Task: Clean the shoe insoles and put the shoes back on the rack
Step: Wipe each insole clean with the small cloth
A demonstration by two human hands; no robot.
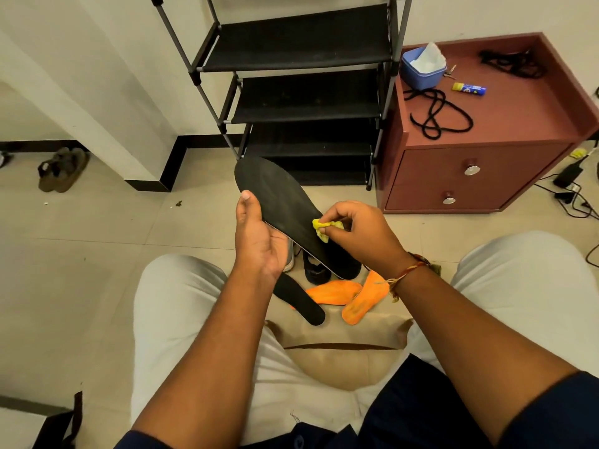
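A: Where's the rack (301, 40)?
B: We're sitting facing it, with the black insole (278, 199) raised in front of its lower shelves.
A: Hands?
B: We're gripping the insole with the left hand (256, 241). With the right hand (359, 234) we're pinching a yellow cloth (319, 227) onto its near half.

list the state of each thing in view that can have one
left hand, holding the raised black insole
right hand, pinching the yellow cloth
raised black insole, tilted, cloth against it
yellow cloth, crumpled
other black insole, lying on the floor
orange insoles, lying on the floor
drawers, both shut
blue box, open, white paper sticking out
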